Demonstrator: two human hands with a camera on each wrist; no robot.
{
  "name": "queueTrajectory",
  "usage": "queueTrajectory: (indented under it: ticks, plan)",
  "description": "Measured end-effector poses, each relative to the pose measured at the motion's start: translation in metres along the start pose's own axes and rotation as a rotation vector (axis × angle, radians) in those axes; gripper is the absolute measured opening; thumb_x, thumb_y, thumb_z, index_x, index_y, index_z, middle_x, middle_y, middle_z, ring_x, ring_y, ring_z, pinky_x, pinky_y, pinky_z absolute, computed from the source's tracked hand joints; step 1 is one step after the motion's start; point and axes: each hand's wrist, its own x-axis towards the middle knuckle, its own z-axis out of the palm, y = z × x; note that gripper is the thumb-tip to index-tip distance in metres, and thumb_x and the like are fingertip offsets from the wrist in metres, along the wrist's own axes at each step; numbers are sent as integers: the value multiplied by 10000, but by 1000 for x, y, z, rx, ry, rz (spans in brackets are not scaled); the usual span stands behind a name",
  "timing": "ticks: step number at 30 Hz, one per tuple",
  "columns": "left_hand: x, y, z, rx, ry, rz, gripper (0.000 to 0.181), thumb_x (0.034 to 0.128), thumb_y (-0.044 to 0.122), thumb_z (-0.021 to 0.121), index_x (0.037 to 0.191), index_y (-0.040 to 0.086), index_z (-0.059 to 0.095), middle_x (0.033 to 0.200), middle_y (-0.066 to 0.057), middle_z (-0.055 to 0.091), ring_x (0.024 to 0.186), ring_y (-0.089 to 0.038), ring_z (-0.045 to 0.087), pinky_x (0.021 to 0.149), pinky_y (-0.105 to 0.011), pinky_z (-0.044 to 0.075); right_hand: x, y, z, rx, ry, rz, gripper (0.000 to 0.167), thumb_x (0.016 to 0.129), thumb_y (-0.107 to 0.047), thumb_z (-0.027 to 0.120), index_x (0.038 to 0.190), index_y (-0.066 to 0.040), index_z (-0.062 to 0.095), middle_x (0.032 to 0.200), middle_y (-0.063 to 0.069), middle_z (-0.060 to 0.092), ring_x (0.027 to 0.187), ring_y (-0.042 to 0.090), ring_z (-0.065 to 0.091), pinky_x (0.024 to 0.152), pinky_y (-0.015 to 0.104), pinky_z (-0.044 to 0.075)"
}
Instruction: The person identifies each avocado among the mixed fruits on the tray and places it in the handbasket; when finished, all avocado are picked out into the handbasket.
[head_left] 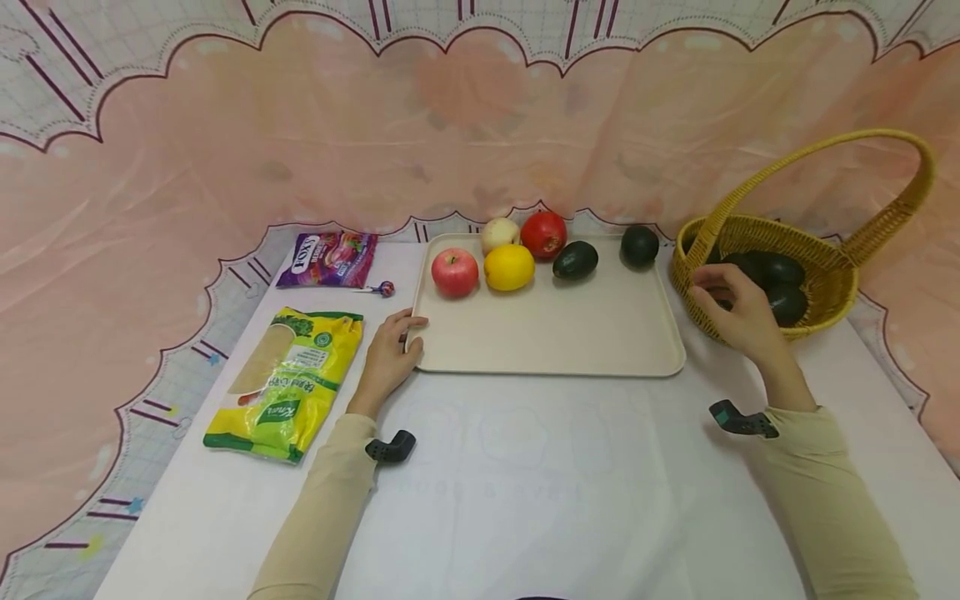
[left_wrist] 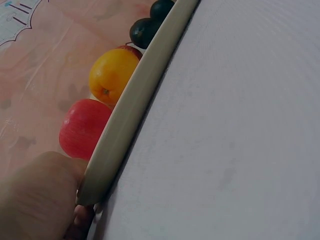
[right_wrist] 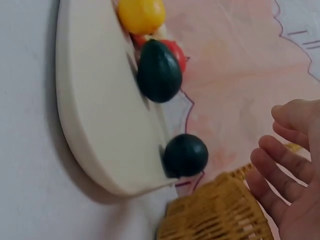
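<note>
In the head view the left hand (head_left: 387, 358) grips the left edge of a cream tray (head_left: 547, 373). The left wrist view shows that hand (left_wrist: 37, 195) around the tray's corner, some fingers below the rim. The right hand (head_left: 738, 310) hovers over the left side of a wicker basket (head_left: 828, 287) that holds several dark avocados (head_left: 787, 305). Its fingers are loosely bent and hold nothing, as the right wrist view of the hand (right_wrist: 292, 165) shows. On the tray lie a red apple (head_left: 454, 272), a yellow fruit (head_left: 509, 267), a pale fruit (head_left: 498, 234), a red fruit (head_left: 543, 235) and two avocados (head_left: 575, 261).
Left of the tray are a purple candy bag (head_left: 330, 259), a lollipop (head_left: 386, 288) and a yellow-green Knorr packet (head_left: 288, 383). The basket's tall handle (head_left: 817, 150) arches up at the right. A patterned cloth (head_left: 360, 142) stands behind the white table.
</note>
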Motion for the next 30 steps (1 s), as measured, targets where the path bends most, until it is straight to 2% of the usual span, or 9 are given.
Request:
queueTrajectory:
  ticks: [3, 6, 9, 11, 16, 19, 22, 26, 30]
  plan:
    - [1, 0, 0, 3, 3, 3, 318, 887, 118, 548, 1197, 111, 618, 1440, -120, 432, 1286, -313, 440, 1012, -446, 445, 2, -19, 5, 17, -29, -6, 299, 882, -32, 604, 1164, 53, 554, 1060, 162, 588, 915, -104, 484, 787, 13, 385]
    - [1, 0, -1, 6, 4, 10, 321, 887, 114, 547, 1200, 108, 617, 1439, -125, 435, 1281, -316, 445, 1005, -447, 449, 5, -27, 13, 27, -68, 4, 305, 886, -35, 598, 1173, 57, 547, 1077, 197, 580, 904, -93, 483, 779, 10, 390]
    - [2, 0, -1, 4, 4, 9, 320, 887, 114, 545, 1199, 113, 618, 1439, -125, 434, 1275, -317, 450, 1007, -448, 450, 13, -15, 26, 34, -96, -3, 329, 883, -54, 615, 1197, 22, 550, 1107, 175, 586, 925, -64, 502, 783, 41, 406]
    - [2, -1, -1, 1, 4, 9, 319, 886, 115, 546, 1198, 115, 618, 1442, -123, 431, 1274, -314, 451, 1008, -447, 449, 20, -11, 34, 46, -123, -4, 346, 889, -74, 614, 1219, 3, 542, 1131, 167, 583, 963, -11, 523, 794, 65, 414]
    - [1, -1, -1, -6, -1, 2, 314, 888, 116, 552, 1195, 118, 618, 1447, -114, 426, 1259, -305, 463, 999, -441, 453, 35, -5, 54, 89, -193, 42, 384, 904, -86, 596, 1261, 17, 499, 1204, 196, 545, 1094, 259, 530, 828, 129, 423]
    - [1, 0, -1, -8, -5, 0, 314, 889, 114, 550, 1195, 116, 618, 1445, -116, 427, 1268, -306, 456, 1006, -440, 449, 43, -3, 63, 103, -211, 45, 394, 906, -89, 595, 1269, 23, 490, 1230, 216, 530, 1122, 329, 515, 820, 136, 417]
    - [0, 2, 0, -6, -7, 6, 315, 889, 112, 546, 1194, 113, 620, 1442, -123, 429, 1287, -313, 442, 1017, -445, 442, 49, -3, 70, 122, -215, 22, 402, 902, -95, 603, 1272, 14, 490, 1249, 218, 530, 1142, 333, 512, 860, 229, 455]
    - [1, 1, 0, 1, -5, 5, 310, 889, 118, 551, 1190, 120, 623, 1441, -116, 432, 1294, -307, 438, 1019, -440, 443, 59, -4, 81, 146, -235, -5, 440, 897, -101, 611, 1296, 11, 464, 1291, 217, 508, 1186, 354, 487, 915, 464, 464]
    - [1, -1, 0, 7, -5, -2, 308, 893, 128, 554, 1193, 126, 620, 1447, -106, 427, 1294, -296, 440, 1019, -433, 445, 70, -2, 93, 161, -259, -8, 497, 883, -70, 613, 1329, 34, 418, 1346, 243, 443, 1236, 415, 436, 935, 556, 445]
